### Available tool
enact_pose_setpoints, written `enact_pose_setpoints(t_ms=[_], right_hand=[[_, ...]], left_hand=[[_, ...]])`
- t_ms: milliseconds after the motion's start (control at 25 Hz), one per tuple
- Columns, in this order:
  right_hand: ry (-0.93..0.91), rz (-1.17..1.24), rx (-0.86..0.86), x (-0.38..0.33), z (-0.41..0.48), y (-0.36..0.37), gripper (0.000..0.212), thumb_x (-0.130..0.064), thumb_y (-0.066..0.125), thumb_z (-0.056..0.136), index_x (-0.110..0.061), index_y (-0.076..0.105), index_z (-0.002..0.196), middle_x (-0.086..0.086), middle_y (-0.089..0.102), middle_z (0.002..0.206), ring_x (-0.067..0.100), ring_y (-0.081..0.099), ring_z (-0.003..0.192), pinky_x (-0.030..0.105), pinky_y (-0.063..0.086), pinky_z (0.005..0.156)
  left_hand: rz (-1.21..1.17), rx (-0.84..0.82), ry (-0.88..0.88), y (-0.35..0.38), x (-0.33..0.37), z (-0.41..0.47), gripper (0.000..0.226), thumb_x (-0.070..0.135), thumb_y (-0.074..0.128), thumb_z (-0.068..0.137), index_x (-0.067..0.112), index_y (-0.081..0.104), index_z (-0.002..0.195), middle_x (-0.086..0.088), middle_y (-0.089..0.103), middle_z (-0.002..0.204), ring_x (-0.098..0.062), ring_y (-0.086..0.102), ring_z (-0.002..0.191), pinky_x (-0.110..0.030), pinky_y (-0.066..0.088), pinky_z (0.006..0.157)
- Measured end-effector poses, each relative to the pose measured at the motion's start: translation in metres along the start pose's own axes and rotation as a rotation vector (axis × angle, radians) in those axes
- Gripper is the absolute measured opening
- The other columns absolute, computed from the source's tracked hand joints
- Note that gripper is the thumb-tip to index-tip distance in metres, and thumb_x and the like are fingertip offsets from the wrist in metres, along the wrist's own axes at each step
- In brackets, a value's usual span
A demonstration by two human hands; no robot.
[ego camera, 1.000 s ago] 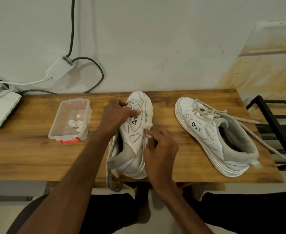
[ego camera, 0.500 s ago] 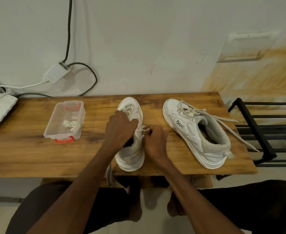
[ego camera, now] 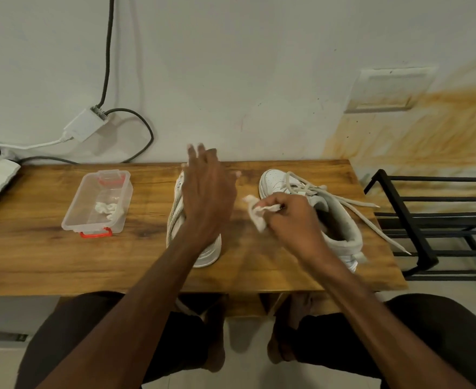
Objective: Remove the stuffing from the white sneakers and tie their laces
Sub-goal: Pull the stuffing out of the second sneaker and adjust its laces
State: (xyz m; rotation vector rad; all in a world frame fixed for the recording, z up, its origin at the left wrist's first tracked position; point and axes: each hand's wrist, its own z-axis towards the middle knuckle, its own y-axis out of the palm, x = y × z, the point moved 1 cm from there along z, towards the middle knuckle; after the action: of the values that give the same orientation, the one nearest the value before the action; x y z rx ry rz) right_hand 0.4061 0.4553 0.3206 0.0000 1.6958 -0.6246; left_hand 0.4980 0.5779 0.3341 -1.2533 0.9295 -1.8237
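Two white sneakers stand on the wooden table (ego camera: 34,256). The left sneaker (ego camera: 207,252) is mostly hidden under my left hand (ego camera: 206,192), which hovers over it with fingers straight and spread, holding nothing; its grey laces hang down its left side. My right hand (ego camera: 290,217) pinches a crumpled wad of white paper stuffing (ego camera: 256,213) between the two shoes. The right sneaker (ego camera: 340,220) sits behind that hand, its laces untied and trailing off to the right.
A clear plastic box (ego camera: 89,220) with red clips holds a piece of white paper at the table's left. A black metal rack (ego camera: 427,220) stands right of the table. A wall adapter and cables (ego camera: 86,124) hang behind; a white object lies at far left.
My right hand has come away from the left sneaker holding a paper wad. My left hand let go of the shoe and opened above it.
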Motion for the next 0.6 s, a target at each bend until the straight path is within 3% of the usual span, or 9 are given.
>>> enact_pose_setpoints(t_ms=[80,160,240,320,400,480,600], right_hand=[[0.045,0.059,0.11,0.005,0.015,-0.023,0.011,-0.013,0.063,0.08,-0.02,0.07,0.076,-0.001,0.072,0.076,0.017,0.066,0.076,0.034,0.053,0.066],[0.101,0.123,0.113,0.009,0.021,-0.032,0.019,-0.009,0.053,0.083,-0.019,0.068,0.08,0.003,0.069,0.072,0.019,0.062,0.067,0.031,0.044,0.057],[0.148,0.18,0.118,0.009,0.022,-0.036,0.025,-0.006,0.043,0.087,-0.017,0.066,0.093,0.007,0.066,0.067,0.02,0.058,0.054,0.028,0.038,0.047],[0.149,0.238,0.153,0.006,0.024,-0.044,0.022,-0.01,0.042,0.093,-0.011,0.064,0.095,0.007,0.062,0.064,0.018,0.053,0.046,0.027,0.036,0.043],[0.119,0.175,0.195,0.003,0.028,-0.056,0.026,-0.023,0.047,0.097,-0.007,0.064,0.085,0.008,0.061,0.062,0.015,0.052,0.047,0.029,0.039,0.046],[0.087,-0.063,0.215,0.005,0.033,-0.068,0.033,-0.036,0.059,0.091,-0.007,0.061,0.074,0.007,0.061,0.062,0.018,0.055,0.055,0.029,0.042,0.051],[0.106,-0.445,0.201,0.009,0.032,-0.067,0.036,-0.043,0.068,0.082,-0.01,0.052,0.077,0.004,0.053,0.073,0.02,0.051,0.066,0.027,0.03,0.047]], left_hand=[[-0.219,-0.04,0.066,0.003,0.023,-0.007,0.038,0.034,0.055,0.096,0.009,0.056,0.124,-0.009,0.059,0.131,-0.024,0.052,0.125,-0.034,0.041,0.095],[-0.371,-0.224,-0.04,0.014,0.037,-0.011,0.028,0.034,0.054,0.096,0.011,0.065,0.108,-0.004,0.068,0.109,-0.02,0.061,0.103,-0.029,0.042,0.08],[-0.508,-0.44,-0.209,0.028,0.044,-0.013,0.032,0.035,0.053,0.097,0.007,0.067,0.099,-0.005,0.066,0.085,-0.023,0.061,0.085,-0.037,0.051,0.073],[-0.622,-0.55,-0.332,0.037,0.05,-0.023,0.036,0.034,0.053,0.097,0.003,0.066,0.086,0.0,0.056,0.065,-0.017,0.056,0.066,-0.045,0.059,0.074],[-0.613,-0.587,-0.322,0.04,0.06,-0.038,0.035,0.037,0.055,0.096,0.01,0.059,0.074,0.002,0.054,0.065,-0.014,0.054,0.062,-0.044,0.059,0.078],[-0.605,-0.627,-0.283,0.039,0.071,-0.05,0.034,0.037,0.056,0.095,0.019,0.051,0.067,0.003,0.055,0.067,-0.014,0.053,0.062,-0.041,0.057,0.075],[-0.668,-0.717,-0.316,0.039,0.074,-0.049,0.022,0.028,0.06,0.094,0.019,0.056,0.074,0.004,0.058,0.074,-0.012,0.053,0.067,-0.038,0.054,0.072]])
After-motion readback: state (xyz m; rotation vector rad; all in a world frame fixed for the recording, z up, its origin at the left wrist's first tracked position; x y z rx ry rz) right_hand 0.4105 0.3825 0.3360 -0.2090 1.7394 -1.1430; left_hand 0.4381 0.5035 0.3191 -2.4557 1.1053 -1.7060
